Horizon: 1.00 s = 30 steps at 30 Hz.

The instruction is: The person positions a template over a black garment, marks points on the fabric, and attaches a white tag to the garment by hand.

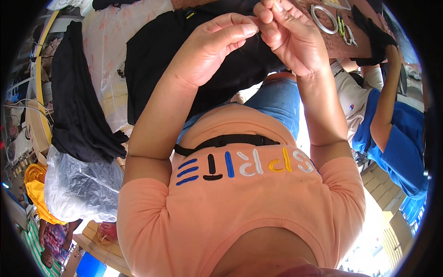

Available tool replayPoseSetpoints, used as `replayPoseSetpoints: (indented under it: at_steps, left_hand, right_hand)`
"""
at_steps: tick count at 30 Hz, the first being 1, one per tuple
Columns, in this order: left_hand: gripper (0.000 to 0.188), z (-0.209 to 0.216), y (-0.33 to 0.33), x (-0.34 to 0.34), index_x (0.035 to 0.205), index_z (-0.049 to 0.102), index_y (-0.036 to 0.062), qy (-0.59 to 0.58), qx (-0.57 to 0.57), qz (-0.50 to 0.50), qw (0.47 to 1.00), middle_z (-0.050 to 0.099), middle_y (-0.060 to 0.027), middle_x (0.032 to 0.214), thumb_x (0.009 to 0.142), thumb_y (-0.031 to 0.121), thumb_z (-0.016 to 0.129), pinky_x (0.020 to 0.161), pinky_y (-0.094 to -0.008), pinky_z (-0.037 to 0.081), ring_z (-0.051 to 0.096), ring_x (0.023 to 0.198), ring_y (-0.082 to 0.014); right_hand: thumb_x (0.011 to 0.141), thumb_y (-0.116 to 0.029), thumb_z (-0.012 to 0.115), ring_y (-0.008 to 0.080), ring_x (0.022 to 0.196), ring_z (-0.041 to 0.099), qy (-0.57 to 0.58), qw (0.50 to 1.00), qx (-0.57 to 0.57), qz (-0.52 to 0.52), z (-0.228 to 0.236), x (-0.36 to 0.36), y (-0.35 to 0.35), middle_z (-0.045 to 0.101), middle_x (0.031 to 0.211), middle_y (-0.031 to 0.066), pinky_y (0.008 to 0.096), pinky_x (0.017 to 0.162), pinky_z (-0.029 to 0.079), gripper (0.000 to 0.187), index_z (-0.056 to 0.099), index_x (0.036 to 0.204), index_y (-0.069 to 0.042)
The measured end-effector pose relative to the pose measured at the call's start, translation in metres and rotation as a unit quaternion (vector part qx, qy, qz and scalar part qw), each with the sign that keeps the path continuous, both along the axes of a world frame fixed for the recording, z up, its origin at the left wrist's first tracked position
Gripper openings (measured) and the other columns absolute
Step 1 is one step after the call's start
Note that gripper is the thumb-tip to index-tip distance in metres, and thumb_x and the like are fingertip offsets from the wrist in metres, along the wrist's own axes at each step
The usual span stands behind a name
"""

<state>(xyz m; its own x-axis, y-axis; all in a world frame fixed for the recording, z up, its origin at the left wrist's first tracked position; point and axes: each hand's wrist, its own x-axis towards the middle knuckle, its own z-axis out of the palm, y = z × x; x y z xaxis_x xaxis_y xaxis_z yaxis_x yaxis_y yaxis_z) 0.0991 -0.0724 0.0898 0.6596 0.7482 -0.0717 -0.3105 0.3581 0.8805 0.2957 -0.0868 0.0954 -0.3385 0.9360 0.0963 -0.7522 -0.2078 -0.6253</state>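
Observation:
My left hand (210, 48) and my right hand (295, 39) meet at the fingertips near the top of the view, raised over a black garment (157, 60). Thumb and forefinger are pinched together on each side. Whatever they hold is too fine to make out. The black garment spreads over the table and toward my lap, with a small yellow-marked label (190, 15) at its far part. Both hands partly cover its far right side.
Right of my hands lie a white ring-shaped roll (324, 19) and green-handled thread snips (341, 25). A co-worker in a blue shirt (406, 157) handles black cloth (369, 32). More black fabric (80, 101), a clear plastic bag (83, 184) and yellow cloth (37, 189) are at left.

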Motion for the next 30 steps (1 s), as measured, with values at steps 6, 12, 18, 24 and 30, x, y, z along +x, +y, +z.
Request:
replayPoseSetpoints:
  at_steps: [6, 12, 18, 24, 30]
  left_hand:
    - [0.018, 0.003, 0.000, 0.002, 0.106, 0.070, 0.0075, -0.057, -0.057, 0.050, 0.996, 0.067, -0.0050, 0.117, 0.093, 0.019, 0.064, 0.092, -0.0275, 0.044, 0.058, 0.104, -0.0099]
    - [0.013, 0.002, 0.005, -0.016, 0.103, 0.066, 0.0132, -0.158, -0.128, 0.026, 0.979, 0.061, -0.0064, 0.130, 0.094, 0.021, 0.060, 0.105, -0.0386, 0.041, 0.053, 0.127, -0.0227]
    - [0.015, 0.013, 0.008, -0.039, 0.094, 0.066, 0.0170, -0.188, -0.077, 0.032, 0.979, 0.057, -0.0045, 0.136, 0.091, 0.031, 0.063, 0.105, -0.0382, 0.040, 0.048, 0.131, -0.0227]
    - [0.020, 0.012, 0.008, -0.038, 0.105, 0.067, 0.0111, -0.171, -0.019, 0.009, 0.985, 0.059, -0.0082, 0.130, 0.092, 0.025, 0.063, 0.101, -0.0369, 0.042, 0.054, 0.122, -0.0222]
    - [0.005, 0.020, -0.014, -0.032, 0.083, 0.058, 0.0090, -0.041, 0.142, -0.176, 0.973, 0.056, -0.0188, 0.120, 0.084, 0.013, 0.061, 0.105, -0.0464, 0.037, 0.054, 0.115, -0.0277]
  right_hand:
    - [0.103, -0.011, 0.050, 0.0161, 0.073, 0.067, 0.053, 0.998, -0.008, -0.031, 0.006, 0.008, 0.004, 0.064, 0.094, 0.0095, 0.0233, 0.068, 0.060, 0.016, 0.061, 0.110, -0.001]
    - [0.099, -0.001, 0.050, 0.0158, 0.081, 0.063, 0.087, 0.990, -0.003, -0.110, 0.016, 0.045, 0.004, 0.060, 0.101, 0.0103, 0.0244, 0.074, 0.058, 0.021, 0.053, 0.120, 0.001]
    - [0.098, 0.006, 0.043, 0.0191, 0.086, 0.063, 0.232, 0.967, -0.040, -0.100, 0.014, 0.080, 0.005, 0.058, 0.103, 0.0130, 0.0266, 0.076, 0.059, 0.025, 0.053, 0.121, 0.004]
    - [0.098, 0.002, 0.048, 0.0186, 0.083, 0.064, 0.193, 0.965, -0.061, -0.165, 0.017, 0.087, 0.001, 0.064, 0.099, 0.0126, 0.0251, 0.072, 0.057, 0.021, 0.061, 0.115, 0.004]
    - [0.095, 0.009, 0.053, 0.0207, 0.099, 0.057, 0.072, 0.977, 0.060, -0.189, 0.020, 0.127, -0.017, 0.048, 0.113, 0.0144, 0.0305, 0.092, 0.057, 0.031, 0.047, 0.125, 0.009]
